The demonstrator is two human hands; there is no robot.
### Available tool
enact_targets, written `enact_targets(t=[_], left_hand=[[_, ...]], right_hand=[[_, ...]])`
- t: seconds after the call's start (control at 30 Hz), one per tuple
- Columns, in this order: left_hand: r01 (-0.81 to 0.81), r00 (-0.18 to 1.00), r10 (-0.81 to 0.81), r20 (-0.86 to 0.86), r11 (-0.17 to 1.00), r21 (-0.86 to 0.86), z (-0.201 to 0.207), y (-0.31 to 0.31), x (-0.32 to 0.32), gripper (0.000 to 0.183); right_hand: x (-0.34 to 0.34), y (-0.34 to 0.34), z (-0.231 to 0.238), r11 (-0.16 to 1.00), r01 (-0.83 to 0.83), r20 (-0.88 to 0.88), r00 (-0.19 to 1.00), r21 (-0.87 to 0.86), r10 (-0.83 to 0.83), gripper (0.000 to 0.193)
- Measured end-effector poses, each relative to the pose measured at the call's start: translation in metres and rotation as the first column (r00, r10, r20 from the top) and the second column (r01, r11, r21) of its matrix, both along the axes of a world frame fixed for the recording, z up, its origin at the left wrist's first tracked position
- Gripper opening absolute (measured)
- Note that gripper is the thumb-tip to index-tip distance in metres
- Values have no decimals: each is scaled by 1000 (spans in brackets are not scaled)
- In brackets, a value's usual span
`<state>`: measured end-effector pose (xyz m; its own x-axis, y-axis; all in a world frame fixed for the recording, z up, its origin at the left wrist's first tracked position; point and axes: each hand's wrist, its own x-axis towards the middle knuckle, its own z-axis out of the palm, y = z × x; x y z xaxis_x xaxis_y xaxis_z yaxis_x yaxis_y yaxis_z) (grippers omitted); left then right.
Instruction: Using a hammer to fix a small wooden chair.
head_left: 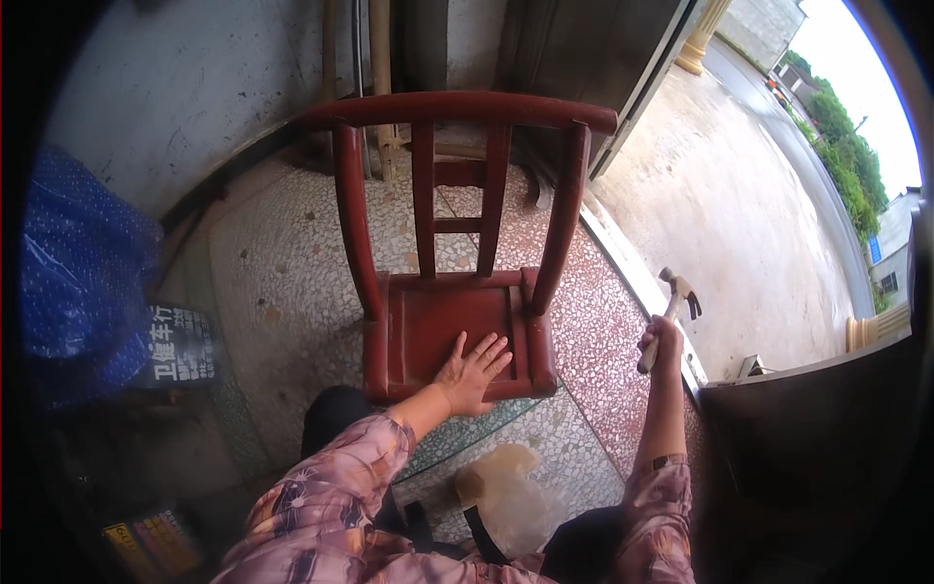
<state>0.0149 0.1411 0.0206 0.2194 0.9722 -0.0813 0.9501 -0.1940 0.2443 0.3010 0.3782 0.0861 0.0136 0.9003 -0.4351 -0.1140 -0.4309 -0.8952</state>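
Head view: we kneel or sit at a small dark-red wooden chair (455, 282) on the speckled terrazzo floor (282, 282). Our left hand (473, 372) lies flat on the seat, fingers spread, steadying it. Our right hand (662, 343) is wrapped tight round the wooden handle of a steel claw hammer (673, 304), raised well off to the chair's right, head up. No nail or joint damage visible, so we judge the striking not yet done. Room: wall behind the backrest, blue sack (83, 263) at left, door sill (642, 282) just by the hammer; swing space is open twd the concrete yard (739, 214).
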Motion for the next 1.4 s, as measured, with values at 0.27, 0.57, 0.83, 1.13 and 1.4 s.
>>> enact_targets(t=[0.27, 0.57, 0.83, 1.13, 1.4], left_hand=[[-79, 997, 80, 10, 996, -40, 5, -5, -6, 103], [-31, 999, 31, -16, 999, -32, 8, 1, -6, 104], [-74, 997, 73, -24, 995, -66, 5, -3, -3, 104], [-63, 997, 64, 42, 997, -32, 2, -4, -9, 106], [-70, 998, 70, 1, 998, 1, 0, 0, -11, 107]], right_hand=[[-95, -23, -17, 706, -607, 78, 735, -365, 673, 10], [-9, 51, -24, 957, 231, -266, 925, -177, -272, 6], [-85, -38, -39, 816, -519, -1, 844, -254, 536, 11], [51, -114, -44, 988, -27, -17, 1000, -154, 24, 13], [-28, -231, -51, 903, -249, -63, 968, -350, 243, 18]])
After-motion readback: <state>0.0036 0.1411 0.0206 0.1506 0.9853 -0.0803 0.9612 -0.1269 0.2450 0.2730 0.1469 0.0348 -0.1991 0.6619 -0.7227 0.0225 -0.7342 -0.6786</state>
